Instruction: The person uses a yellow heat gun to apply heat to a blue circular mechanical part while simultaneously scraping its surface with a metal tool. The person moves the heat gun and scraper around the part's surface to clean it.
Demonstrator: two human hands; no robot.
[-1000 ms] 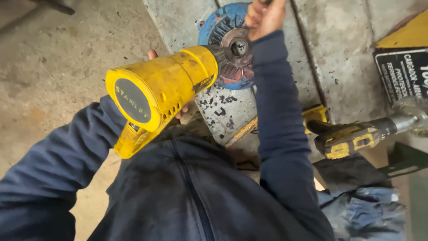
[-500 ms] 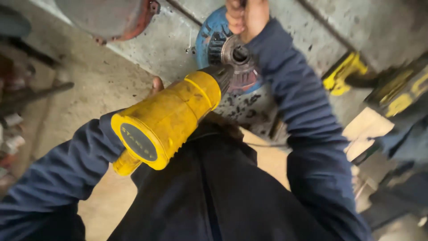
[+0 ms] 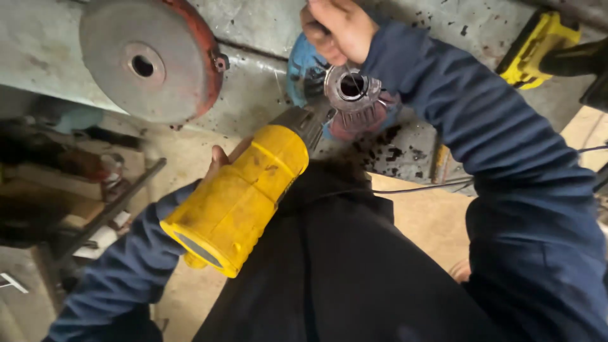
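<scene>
My left hand [image 3: 221, 158] grips the yellow body of an angle grinder [image 3: 237, 199]; only a few fingers show behind it. The grinder's grey head points up and to the right at a round flap disc [image 3: 354, 101] with a metal hub and reddish abrasive. My right hand [image 3: 335, 28] is closed near the top of the view, just above the disc hub, on something small and dark that I cannot make out. A blue round part [image 3: 303, 66] lies behind the disc on the grey bench.
A large round metal disc with a red rim [image 3: 149, 60] lies on the grey metal bench [image 3: 253, 107] at upper left. A yellow and black power tool [image 3: 538, 41] rests at upper right. Metal bars and scrap [image 3: 95, 209] lie at the left. A thin cable [image 3: 411, 187] crosses my lap.
The view has swung right and down, bringing the red-rimmed disc fully into sight. The grinder stays in my left hand, and my right hand remains above the flap disc.
</scene>
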